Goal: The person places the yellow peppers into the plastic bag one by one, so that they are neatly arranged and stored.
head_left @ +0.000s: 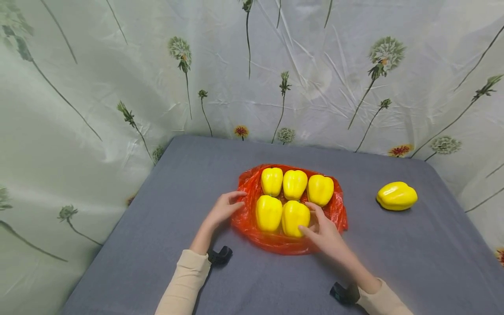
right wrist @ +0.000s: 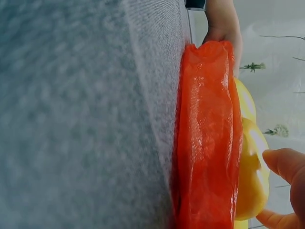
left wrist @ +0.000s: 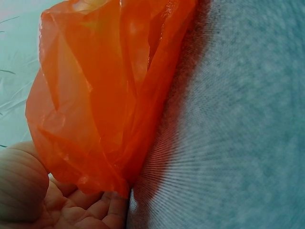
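A red plastic bag (head_left: 252, 238) lies spread wide with several yellow bell peppers in two rows inside it. My left hand (head_left: 222, 211) holds the bag's left side, its edge between thumb and fingers; up close in the left wrist view, the thin red plastic (left wrist: 105, 105) covers part of those fingers. At the front row's right-hand pepper (head_left: 293, 218), my right hand (head_left: 324, 232) has its thumb and fingers curved about the near right side. The right wrist view shows the thumb (right wrist: 281, 160) and a finger at the surface of a yellow pepper (right wrist: 252, 191) above the bag's rim.
One more yellow bell pepper (head_left: 397, 196) lies on its side to the right, outside the bag. The grey-covered table (head_left: 165, 183) ends at the back against a pale curtain (head_left: 236, 100) printed with dandelions. Black wrist devices (head_left: 220, 256) sit near both cuffs.
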Demonstrator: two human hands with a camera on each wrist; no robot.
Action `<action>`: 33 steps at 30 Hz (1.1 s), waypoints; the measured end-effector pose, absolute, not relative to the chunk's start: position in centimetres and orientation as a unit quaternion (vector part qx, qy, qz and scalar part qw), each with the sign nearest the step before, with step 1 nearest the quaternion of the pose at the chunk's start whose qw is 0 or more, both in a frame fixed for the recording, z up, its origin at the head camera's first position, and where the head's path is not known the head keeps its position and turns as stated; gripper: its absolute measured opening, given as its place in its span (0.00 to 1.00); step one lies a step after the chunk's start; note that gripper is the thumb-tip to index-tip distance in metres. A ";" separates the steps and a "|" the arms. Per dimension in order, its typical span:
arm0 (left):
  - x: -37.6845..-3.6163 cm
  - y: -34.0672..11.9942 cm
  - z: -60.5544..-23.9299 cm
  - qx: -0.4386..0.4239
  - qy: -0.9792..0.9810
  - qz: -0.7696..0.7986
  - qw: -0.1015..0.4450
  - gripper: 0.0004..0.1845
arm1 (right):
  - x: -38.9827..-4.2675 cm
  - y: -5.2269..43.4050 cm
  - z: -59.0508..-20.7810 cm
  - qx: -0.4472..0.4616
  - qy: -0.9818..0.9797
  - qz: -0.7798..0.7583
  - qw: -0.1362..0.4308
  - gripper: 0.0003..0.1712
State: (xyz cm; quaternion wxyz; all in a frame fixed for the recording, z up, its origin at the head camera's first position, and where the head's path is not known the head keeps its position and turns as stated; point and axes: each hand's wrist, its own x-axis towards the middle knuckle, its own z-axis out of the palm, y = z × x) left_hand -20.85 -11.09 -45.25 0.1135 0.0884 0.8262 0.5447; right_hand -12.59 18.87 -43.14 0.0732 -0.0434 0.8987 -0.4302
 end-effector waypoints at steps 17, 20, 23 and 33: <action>-20.9 -11.1 -45.6 0.108 0.834 0.531 0.099 0.19 | -11.7 21.6 -43.1 -0.032 0.895 -0.445 0.001 0.34; -20.9 -11.1 -45.5 0.100 0.832 0.536 0.104 0.19 | -11.5 22.3 -42.7 -0.023 0.895 -0.445 -0.008 0.34; -20.8 -11.0 -45.4 0.092 0.830 0.539 0.107 0.19 | -11.3 22.9 -42.4 -0.013 0.895 -0.445 -0.022 0.33; -21.0 -11.1 -45.7 0.097 0.834 0.534 0.101 0.19 | -11.5 24.9 -41.5 -0.005 0.900 -0.426 -0.087 0.34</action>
